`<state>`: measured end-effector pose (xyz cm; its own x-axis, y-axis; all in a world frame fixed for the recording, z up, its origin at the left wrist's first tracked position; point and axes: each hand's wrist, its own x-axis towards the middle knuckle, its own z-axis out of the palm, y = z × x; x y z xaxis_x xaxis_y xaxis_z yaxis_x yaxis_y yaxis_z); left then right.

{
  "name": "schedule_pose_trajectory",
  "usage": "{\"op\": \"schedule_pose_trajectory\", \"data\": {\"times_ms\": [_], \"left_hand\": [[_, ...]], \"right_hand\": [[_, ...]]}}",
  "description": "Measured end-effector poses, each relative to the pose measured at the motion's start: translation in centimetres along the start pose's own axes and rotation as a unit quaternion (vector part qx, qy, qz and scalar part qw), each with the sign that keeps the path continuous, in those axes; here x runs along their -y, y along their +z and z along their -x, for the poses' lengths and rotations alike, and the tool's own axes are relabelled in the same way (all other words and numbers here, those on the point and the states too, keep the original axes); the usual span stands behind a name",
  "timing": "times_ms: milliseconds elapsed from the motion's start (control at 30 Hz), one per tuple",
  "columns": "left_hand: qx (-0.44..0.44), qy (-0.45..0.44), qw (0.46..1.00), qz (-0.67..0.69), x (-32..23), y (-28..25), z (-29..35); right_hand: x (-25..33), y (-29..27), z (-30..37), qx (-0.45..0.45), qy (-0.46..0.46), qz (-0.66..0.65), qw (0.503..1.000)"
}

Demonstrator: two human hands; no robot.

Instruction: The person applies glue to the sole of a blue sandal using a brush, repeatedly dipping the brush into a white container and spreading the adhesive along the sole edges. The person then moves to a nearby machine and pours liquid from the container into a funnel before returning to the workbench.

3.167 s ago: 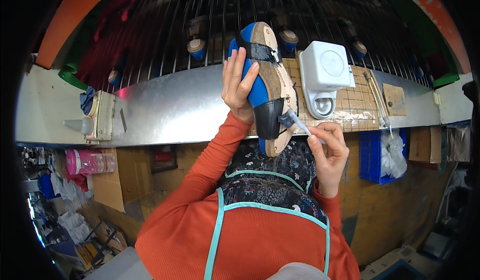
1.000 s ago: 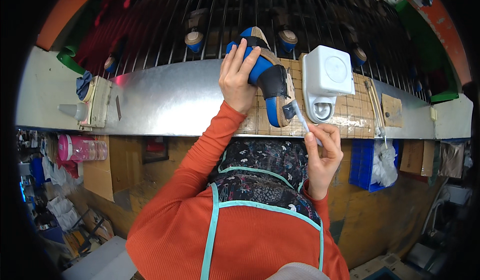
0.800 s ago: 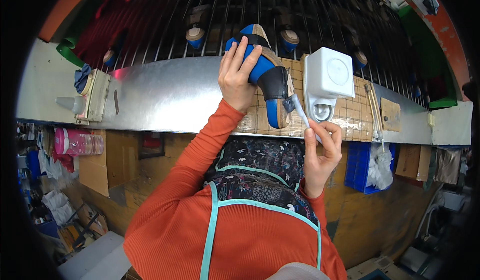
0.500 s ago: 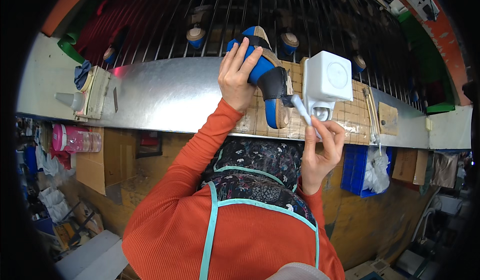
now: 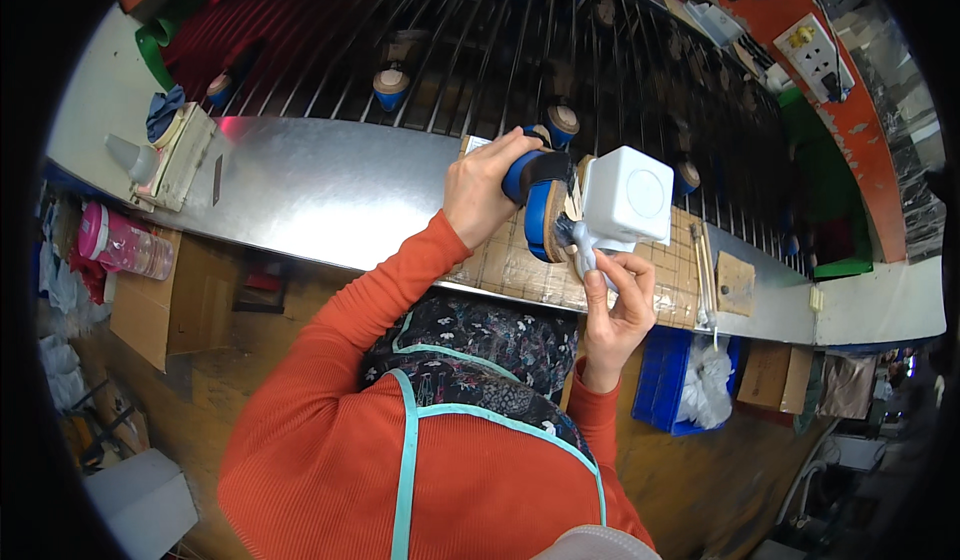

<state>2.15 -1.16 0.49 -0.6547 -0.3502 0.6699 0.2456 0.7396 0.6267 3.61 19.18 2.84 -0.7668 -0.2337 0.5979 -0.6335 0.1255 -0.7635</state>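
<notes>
"While the left hand (image 5: 485, 185) grips the blue shoe (image 5: 538, 222), what stage has the work reached?"

"A middle one, by my judgement. The blue shoe is held tilted above the desk (image 5: 330, 175), just left of the white container (image 5: 625, 195), its tan sole turned to the right. The right hand (image 5: 622, 305) pinches the brush (image 5: 587, 250) by its pale handle between thumb and fingers; the dark brush head appears to meet the near end of the sole."

"Which parts can be counted as done?"

"The shoe is raised and the brush is at the sole. Coverage cannot be told, because most of the sole is hidden or foreshortened."

"How is the left hand set?"

"Its fingers lie close together, wrapped about the far part of the shoe; the thumb is not clearly visible."

"And what remains?"

"Brushing of this shoe seems unfinished, since the brush is at the sole and neither is set down. Beyond the desk, other blue shoes (image 5: 391, 85) rest on the rack of metal rods (image 5: 467, 115); their state cannot be told."
</notes>
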Motion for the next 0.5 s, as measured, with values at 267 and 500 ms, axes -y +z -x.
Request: {"op": "schedule_pose_trajectory", "data": {"times_ms": [267, 500], "left_hand": [[0.186, -0.038, 0.981, 0.05, -0.7, -1.6, -0.4], [0.39, -0.087, 0.916, 0.031, -1.7, -3.1, -1.4]], "right_hand": [[-0.1, -1.9, -3.9, 0.078, -0.068, -0.003, 0.995], [0.0, -2.6, -6.4, 0.125, -0.119, -0.014, 0.985]]}}
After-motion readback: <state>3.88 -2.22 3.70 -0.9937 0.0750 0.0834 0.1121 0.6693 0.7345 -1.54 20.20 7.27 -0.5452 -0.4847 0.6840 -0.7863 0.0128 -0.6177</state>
